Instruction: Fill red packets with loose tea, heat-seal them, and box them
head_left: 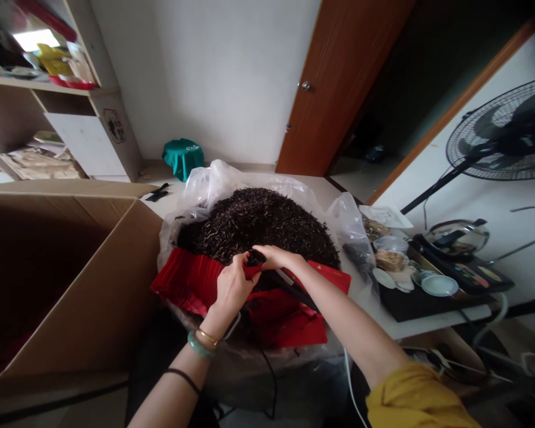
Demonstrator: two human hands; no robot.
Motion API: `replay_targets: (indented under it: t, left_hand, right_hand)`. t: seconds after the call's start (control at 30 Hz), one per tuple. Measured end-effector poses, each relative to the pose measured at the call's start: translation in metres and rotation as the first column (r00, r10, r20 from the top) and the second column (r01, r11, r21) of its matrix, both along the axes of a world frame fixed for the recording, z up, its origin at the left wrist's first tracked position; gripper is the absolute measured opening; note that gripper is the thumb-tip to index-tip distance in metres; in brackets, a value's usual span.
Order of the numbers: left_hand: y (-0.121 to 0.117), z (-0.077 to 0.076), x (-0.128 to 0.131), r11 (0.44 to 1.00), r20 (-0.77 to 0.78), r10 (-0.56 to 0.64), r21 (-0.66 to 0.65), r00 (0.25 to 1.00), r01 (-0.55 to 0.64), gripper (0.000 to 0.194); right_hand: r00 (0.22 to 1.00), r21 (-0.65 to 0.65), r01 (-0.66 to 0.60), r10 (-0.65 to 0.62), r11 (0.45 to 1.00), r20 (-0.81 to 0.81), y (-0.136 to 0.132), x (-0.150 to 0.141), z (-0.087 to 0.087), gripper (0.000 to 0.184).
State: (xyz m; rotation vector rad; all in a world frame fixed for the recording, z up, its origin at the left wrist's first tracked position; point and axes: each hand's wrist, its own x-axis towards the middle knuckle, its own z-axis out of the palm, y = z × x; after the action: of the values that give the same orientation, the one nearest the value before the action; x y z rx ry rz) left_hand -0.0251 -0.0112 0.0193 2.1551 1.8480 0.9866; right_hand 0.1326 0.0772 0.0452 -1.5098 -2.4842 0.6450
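A big mound of dark dried leaves (261, 223) lies in a clear plastic bag (214, 184) in front of me. Red packets (191, 279) are spread along its near edge. My left hand (232, 285) is closed on a small red packet (251, 271) and holds it up at the edge of the mound. My right hand (276, 257) is pinched over the packet's mouth with a clump of the dark leaves in its fingers. A green bangle and a gold bracelet sit on my left wrist. A yellow sleeve covers my right upper arm.
A large open cardboard box (71, 279) stands at the left. At the right a tray (428, 297) holds small bowls and plates, with a lidded cooker (457, 238) and a standing fan (508, 131) behind. Shelves (40, 89), a green stool (182, 157) and a brown door (339, 83) are beyond.
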Motion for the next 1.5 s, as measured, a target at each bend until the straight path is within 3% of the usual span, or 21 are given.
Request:
replay_targets:
  t: [0.17,0.4,0.5,0.6,0.77,0.87,1.07,1.27,1.5]
  left_hand:
    - [0.0,0.002,0.0,1.0,0.001,-0.002,0.0,1.0,0.002,0.045]
    - [0.0,0.001,-0.001,1.0,0.019,-0.007,0.014,1.0,0.006,0.046]
    - [0.0,-0.001,-0.001,0.999,0.027,-0.011,0.035,1.0,0.01,0.049]
    - [0.001,-0.002,-0.001,0.998,0.039,-0.009,0.055,0.999,0.007,0.049]
    - [0.001,-0.003,0.0,0.999,0.02,0.003,0.053,1.0,-0.004,0.049]
    - [0.001,-0.003,0.0,0.998,0.011,0.016,0.058,1.0,-0.016,0.05]
    - [0.002,-0.004,-0.001,0.998,0.018,0.016,0.056,1.0,-0.017,0.047]
    - [0.002,-0.003,-0.001,0.999,0.01,0.014,0.043,1.0,-0.014,0.046]
    - [0.002,-0.003,-0.001,0.998,0.014,0.012,0.06,1.0,-0.013,0.047]
  right_hand:
    - [0.994,-0.125,-0.063,0.074,0.99,0.082,0.008,-0.015,-0.011,0.019]
    - [0.997,-0.075,0.07,-0.067,0.995,0.044,0.012,-0.011,-0.01,0.021]
    - [0.986,-0.028,0.161,-0.162,0.987,-0.041,0.012,0.0,0.004,0.021]
    - [0.969,-0.006,0.197,-0.195,0.98,-0.15,0.007,0.01,0.029,0.023]
    - [0.904,-0.077,0.07,-0.096,0.995,-0.416,-0.019,0.004,0.069,0.026]
    - [0.914,-0.06,0.026,-0.048,0.998,-0.403,-0.037,-0.01,0.079,0.023]
    - [0.942,0.026,0.044,-0.033,0.999,-0.335,-0.051,-0.024,0.076,0.023]
    - [0.965,0.134,0.055,-0.018,0.989,-0.262,-0.051,-0.029,0.067,0.012]
    - [0.931,0.115,0.095,-0.047,0.989,-0.361,-0.055,-0.03,0.072,0.017]
